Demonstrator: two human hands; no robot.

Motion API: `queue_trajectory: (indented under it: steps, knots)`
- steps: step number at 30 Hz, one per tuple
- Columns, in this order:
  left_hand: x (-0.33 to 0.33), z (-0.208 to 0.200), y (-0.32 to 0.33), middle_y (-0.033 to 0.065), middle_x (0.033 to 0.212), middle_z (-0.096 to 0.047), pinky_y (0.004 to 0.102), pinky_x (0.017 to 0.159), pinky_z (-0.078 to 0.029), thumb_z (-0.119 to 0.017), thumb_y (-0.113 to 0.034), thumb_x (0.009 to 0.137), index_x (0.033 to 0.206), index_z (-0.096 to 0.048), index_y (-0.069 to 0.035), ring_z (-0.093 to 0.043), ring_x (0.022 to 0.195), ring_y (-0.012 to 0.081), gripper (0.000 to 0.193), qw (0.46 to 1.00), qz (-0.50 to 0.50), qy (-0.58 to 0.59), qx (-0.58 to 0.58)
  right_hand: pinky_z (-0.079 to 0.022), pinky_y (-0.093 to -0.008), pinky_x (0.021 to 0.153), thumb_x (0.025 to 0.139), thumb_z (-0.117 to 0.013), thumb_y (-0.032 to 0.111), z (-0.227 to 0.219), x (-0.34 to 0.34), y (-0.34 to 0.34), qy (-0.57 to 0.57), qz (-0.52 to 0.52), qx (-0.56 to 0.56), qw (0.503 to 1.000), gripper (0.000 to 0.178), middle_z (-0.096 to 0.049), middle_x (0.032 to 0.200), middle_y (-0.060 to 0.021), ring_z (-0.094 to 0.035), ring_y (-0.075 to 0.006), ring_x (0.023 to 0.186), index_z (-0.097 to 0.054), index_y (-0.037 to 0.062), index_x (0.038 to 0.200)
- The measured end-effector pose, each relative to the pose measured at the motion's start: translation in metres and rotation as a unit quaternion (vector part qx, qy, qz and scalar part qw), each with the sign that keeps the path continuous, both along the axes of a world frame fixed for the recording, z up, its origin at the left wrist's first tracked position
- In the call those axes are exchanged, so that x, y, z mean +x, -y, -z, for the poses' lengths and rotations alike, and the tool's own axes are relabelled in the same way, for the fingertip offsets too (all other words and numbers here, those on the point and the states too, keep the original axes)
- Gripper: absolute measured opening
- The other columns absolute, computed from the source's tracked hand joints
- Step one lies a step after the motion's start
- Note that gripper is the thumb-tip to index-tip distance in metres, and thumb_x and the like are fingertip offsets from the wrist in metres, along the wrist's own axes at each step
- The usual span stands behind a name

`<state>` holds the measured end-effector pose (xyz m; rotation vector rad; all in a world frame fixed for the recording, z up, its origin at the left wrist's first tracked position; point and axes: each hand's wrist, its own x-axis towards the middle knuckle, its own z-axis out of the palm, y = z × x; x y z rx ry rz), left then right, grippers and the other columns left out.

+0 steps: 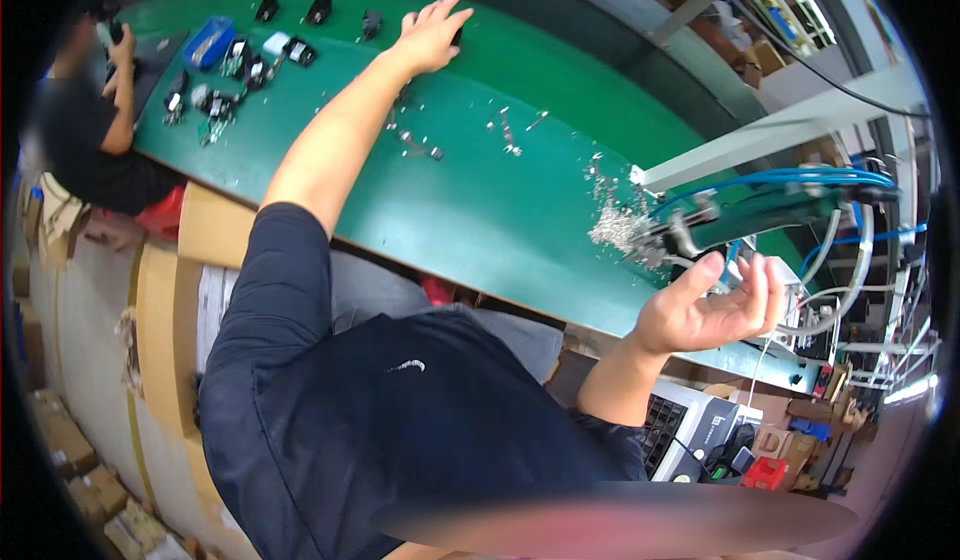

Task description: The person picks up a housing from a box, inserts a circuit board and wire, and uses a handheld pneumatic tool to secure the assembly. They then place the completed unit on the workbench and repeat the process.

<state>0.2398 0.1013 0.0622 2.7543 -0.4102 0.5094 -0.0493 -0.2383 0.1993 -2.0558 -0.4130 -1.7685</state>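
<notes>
My left arm stretches far across the green table. At its end my left hand (428,40) is at a small black part (457,37), which shows between thumb and fingers; the rest of it is hidden by the hand. A row of similar black parts, one of them a black housing (318,10), stands to the left of that hand. My right hand (712,308) is raised at the table's near right, palm up, with loosely bent fingers apart and nothing visible in them. Just beyond it is a dark green tool (765,218) with a metal front end.
Small metal pieces (618,228) lie heaped beside the tool. A blue tray (209,43) and several black-and-white assemblies (218,105) occupy the left. Another person (90,135) sits at the far left. Blue hoses (780,175) and a white beam (740,150) border the right side.
</notes>
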Motion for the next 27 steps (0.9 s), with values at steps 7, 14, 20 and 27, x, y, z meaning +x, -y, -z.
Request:
queue_trajectory:
  steps: [7, 14, 20, 27]
  knots:
    - [-0.244, 0.006, -0.056, 0.0159, 0.119, -0.067, 0.0405, 0.095, -0.050, -0.069, 0.003, 0.085, 0.110, -0.073, -0.003, -0.066, 0.104, 0.0313, 0.025, 0.949, 0.018, 0.262, -0.175, -0.057, -0.0395, 0.082, 0.086, -0.078, 0.012, 0.116, 0.083, -0.119, -0.561, -0.300, -0.044, 0.770, 0.038, -0.068, 0.114, -0.0168, -0.070, -0.0296, 0.089, -0.066, 0.0032, 0.122]
    - [-0.531, 0.201, -0.154, 0.0093, 0.124, -0.063, 0.0493, 0.102, -0.041, -0.070, -0.010, 0.084, 0.114, -0.071, -0.018, -0.057, 0.119, 0.0338, 0.032, 0.812, -0.552, -0.053, -0.182, -0.054, -0.0451, 0.091, 0.090, -0.078, 0.024, 0.187, 0.131, -0.148, -0.456, -0.206, -0.121, 0.857, 0.033, -0.069, 0.113, -0.0210, -0.067, -0.0367, 0.103, -0.073, -0.0010, 0.111]
    - [-0.625, 0.216, -0.157, 0.0123, 0.125, -0.060, 0.0497, 0.101, -0.048, -0.075, -0.014, 0.084, 0.122, -0.066, -0.011, -0.057, 0.121, 0.0356, 0.040, 0.741, -0.627, -0.227, -0.081, -0.054, -0.0369, 0.073, 0.091, -0.075, 0.011, 0.173, 0.124, -0.123, -0.495, -0.229, -0.147, 0.826, 0.017, -0.067, 0.098, -0.0105, -0.064, -0.0216, 0.075, -0.072, 0.0026, 0.106]
    - [-0.590, 0.234, -0.185, 0.0206, 0.136, -0.060, 0.0553, 0.101, -0.047, -0.069, -0.044, 0.092, 0.132, -0.060, -0.007, -0.057, 0.126, 0.0403, 0.055, 0.701, -0.607, -0.351, -0.131, -0.057, -0.0395, 0.085, 0.087, -0.068, -0.002, 0.180, 0.069, -0.070, -0.447, -0.175, -0.180, 0.859, 0.018, -0.066, 0.107, -0.0145, -0.068, -0.0292, 0.096, -0.073, 0.0048, 0.102]
